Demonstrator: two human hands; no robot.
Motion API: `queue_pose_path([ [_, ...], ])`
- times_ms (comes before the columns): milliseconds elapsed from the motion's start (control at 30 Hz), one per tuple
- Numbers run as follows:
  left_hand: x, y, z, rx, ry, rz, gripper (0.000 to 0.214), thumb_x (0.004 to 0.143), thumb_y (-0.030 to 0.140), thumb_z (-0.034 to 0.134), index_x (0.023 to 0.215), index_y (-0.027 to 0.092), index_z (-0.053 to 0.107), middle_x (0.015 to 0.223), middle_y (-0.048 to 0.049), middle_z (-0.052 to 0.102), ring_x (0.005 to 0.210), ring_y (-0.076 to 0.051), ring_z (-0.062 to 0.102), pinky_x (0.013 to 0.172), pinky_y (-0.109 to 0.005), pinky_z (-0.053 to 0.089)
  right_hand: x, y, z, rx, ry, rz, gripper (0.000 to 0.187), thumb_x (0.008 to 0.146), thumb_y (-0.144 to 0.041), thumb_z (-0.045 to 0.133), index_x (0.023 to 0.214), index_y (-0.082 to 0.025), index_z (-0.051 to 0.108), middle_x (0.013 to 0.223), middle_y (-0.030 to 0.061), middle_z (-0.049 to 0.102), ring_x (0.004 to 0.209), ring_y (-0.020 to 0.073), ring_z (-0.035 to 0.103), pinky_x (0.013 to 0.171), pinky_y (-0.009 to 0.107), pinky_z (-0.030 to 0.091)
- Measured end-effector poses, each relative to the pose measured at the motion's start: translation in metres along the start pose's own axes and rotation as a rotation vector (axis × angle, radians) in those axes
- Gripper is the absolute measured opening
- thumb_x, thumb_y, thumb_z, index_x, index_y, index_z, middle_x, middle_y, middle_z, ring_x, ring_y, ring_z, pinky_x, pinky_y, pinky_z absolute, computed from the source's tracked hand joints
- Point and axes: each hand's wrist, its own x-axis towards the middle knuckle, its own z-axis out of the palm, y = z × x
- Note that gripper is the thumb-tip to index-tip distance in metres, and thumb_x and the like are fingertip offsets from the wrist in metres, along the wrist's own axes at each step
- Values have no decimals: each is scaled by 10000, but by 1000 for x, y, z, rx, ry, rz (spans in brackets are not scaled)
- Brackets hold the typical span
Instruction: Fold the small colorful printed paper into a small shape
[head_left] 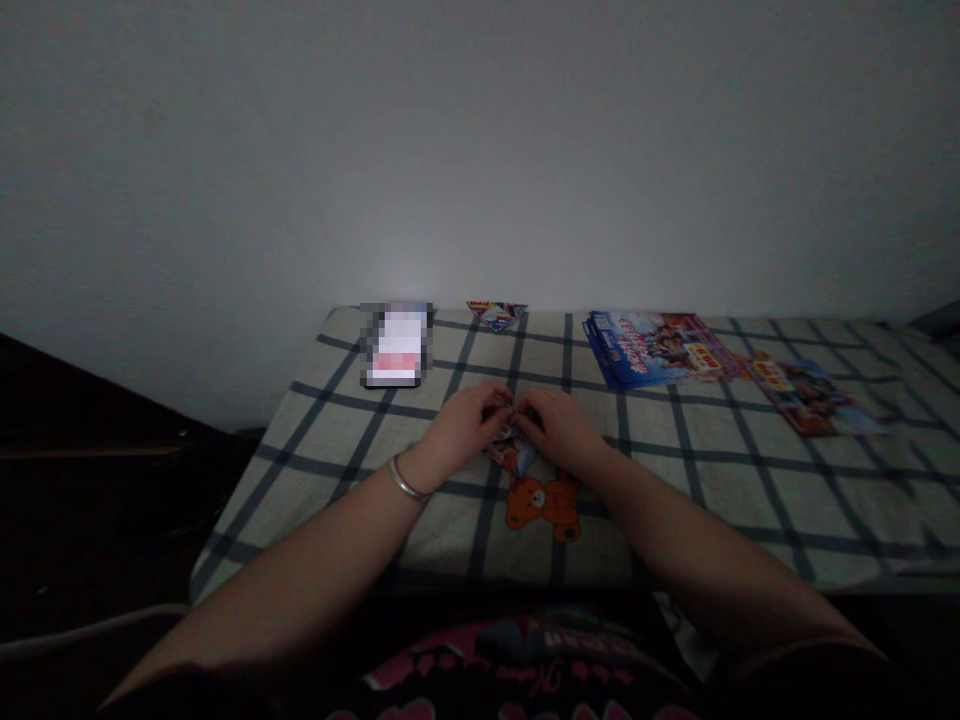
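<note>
Both hands meet near the middle of the table over a small piece of folded printed paper (513, 457). My left hand (472, 418), with a silver bangle on its wrist, pinches the paper from the left. From the right, my right hand (553, 425) closes on the same paper, thumb and fingers together. The paper's lower part comes to a point facing me; its upper part is hidden by the fingers. Beyond the hands, a folded paper triangle (496, 315) lies by the wall, its point towards me.
A blurred phone (396, 345) with a lit screen stands at the back left. At the back right lies a stack of colourful printed leaflets (645, 348), with another leaflet (814, 395) beside it. The checked tablecloth (337, 425) bears an orange bear picture (544, 505). Behind rises a wall (480, 160).
</note>
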Motion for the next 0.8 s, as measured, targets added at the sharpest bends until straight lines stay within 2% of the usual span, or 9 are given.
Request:
queue_pose_path([
  [100,-1,0,0,-65,11,-60,102,861,212,569,956,214,606,839,9,707,795,-173,673,743,-302,513,0,0,1,32,14,40,76,902,-225,600,831,-199,596,841,36,650,815,194,585,746,314,403],
  [400,-1,-4,2,-93,21,-77,115,857,230,593,970,210,608,863,5,702,805,-168,673,745,-297,527,2,1,1,150,22,102,35,872,-180,627,843,-197,620,862,34,659,844,187,588,774,314,422],
  [800,0,-2,-1,-154,16,-123,137,836,233,609,968,204,623,826,5,697,765,-162,663,751,-306,545,3,3,1,303,49,154,125,812,-78,630,836,-200,640,832,8,677,810,166,617,767,305,456],
])
